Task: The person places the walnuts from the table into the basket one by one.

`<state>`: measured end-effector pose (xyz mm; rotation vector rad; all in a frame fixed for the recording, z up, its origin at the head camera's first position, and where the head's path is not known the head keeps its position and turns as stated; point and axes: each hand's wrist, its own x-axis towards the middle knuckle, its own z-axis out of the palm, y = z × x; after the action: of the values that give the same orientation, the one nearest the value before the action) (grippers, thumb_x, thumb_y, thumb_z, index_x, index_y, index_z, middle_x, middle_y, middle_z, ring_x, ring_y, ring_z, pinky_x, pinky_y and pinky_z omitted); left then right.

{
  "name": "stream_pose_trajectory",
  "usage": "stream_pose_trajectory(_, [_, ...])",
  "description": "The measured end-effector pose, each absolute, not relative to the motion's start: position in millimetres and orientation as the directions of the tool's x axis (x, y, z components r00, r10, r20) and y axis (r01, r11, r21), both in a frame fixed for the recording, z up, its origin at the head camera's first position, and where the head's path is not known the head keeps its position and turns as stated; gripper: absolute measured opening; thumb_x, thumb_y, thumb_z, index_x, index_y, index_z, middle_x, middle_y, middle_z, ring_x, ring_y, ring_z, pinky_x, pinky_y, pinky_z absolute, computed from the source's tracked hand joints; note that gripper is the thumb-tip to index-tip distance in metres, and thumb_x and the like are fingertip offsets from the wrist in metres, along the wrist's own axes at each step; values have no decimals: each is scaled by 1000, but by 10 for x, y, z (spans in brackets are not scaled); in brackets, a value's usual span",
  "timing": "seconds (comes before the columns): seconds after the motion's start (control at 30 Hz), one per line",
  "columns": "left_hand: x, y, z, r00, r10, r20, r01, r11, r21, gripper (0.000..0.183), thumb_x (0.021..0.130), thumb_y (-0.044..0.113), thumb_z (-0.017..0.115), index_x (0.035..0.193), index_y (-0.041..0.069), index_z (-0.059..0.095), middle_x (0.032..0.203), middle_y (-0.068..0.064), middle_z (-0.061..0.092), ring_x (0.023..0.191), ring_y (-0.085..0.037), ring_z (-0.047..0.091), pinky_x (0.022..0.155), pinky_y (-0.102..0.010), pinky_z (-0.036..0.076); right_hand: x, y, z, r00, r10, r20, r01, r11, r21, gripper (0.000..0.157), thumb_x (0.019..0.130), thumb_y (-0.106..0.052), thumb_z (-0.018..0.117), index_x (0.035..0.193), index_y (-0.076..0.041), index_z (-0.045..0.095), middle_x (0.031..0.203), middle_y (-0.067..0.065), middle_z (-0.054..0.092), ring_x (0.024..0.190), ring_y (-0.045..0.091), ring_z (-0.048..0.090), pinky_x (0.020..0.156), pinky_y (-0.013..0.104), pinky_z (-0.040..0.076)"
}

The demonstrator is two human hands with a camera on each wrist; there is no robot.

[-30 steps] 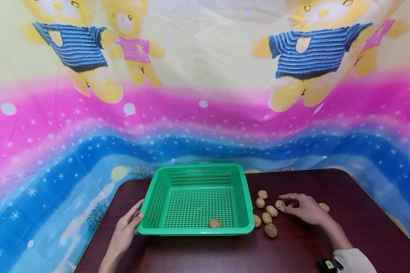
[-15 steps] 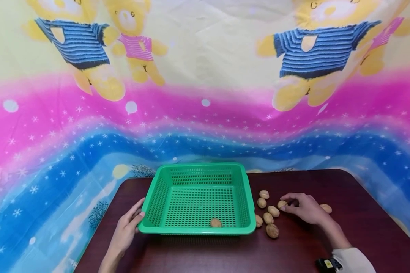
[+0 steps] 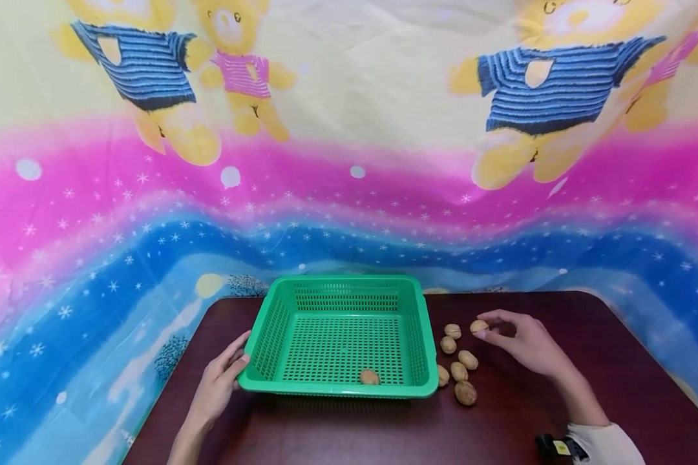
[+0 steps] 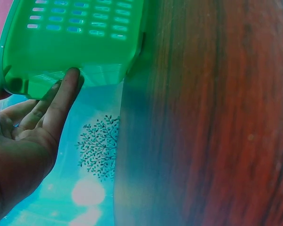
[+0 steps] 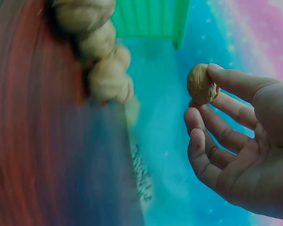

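Note:
My right hand (image 3: 529, 342) pinches a walnut (image 5: 201, 84) between thumb and fingers, raised off the table on the right; its other fingers are loosely bent. Just left of it, several more walnuts (image 3: 459, 371) lie in a loose cluster beside the green plastic basket (image 3: 337, 389). One walnut (image 3: 369, 376) rests inside, near the basket's front wall. At the basket's left front corner my left hand (image 3: 212, 387) grips the rim, thumb on top. The left wrist view shows its fingers (image 4: 61, 101) extended along the outer wall below the rim.
The dark reddish wooden table (image 3: 349, 433) has rounded back corners. Behind and around it hangs a cloth (image 3: 349, 213) printed with bears and snowflakes. A black device (image 3: 558, 447) is strapped to the right wrist by the light sleeve (image 3: 607, 444).
My right hand has lifted a walnut from the table, rising slightly away from the cluster. My left hand stays on the basket. The whole scene drifts a little rightward in the head view.

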<state>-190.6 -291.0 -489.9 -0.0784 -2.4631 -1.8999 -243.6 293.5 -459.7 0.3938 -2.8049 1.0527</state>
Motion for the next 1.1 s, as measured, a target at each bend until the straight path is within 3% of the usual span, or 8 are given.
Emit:
stream_pose_trajectory(0.43, [-1908,-2901,-4873,-998,29,53,58,234,971,55,117,25,48,169,13,35,152,-33,55,102,-12,77,76,-32,66,-2375,2576,-4396,-935,-265,235,-352,613,-708,28,101,-32,78,126,-19,77,109,-4,80,96,7,73,79,25,60])
stream_pose_trajectory(0.67, [-1901,-2907,-4870,-1000,7,29,30,269,963,56,117,29,49,169,13,36,161,-32,48,107,-3,73,78,-30,65,-2450,2335,-4365,-926,-291,240,-370,583,-723,28,98,-32,81,124,-20,77,105,-5,80,95,12,75,78,29,60])
stream_pose_trajectory(0.8, [-1901,-2902,-4874,-1000,1,22,22,273,962,56,117,29,49,169,15,36,160,-31,49,107,-3,73,78,-30,65,-2474,2170,-4330,-927,-301,223,-362,568,-739,29,98,-36,82,123,-22,78,104,-6,79,94,14,74,76,29,59])
stream_pose_trajectory(1.1, [-1906,-2892,-4876,-1000,8,19,20,279,960,57,116,30,50,169,14,36,163,-32,45,108,-4,73,77,-31,64,-2490,1884,-4340,-905,-367,216,-394,530,-751,34,99,-34,80,127,-16,77,107,-3,78,94,11,72,77,27,60])
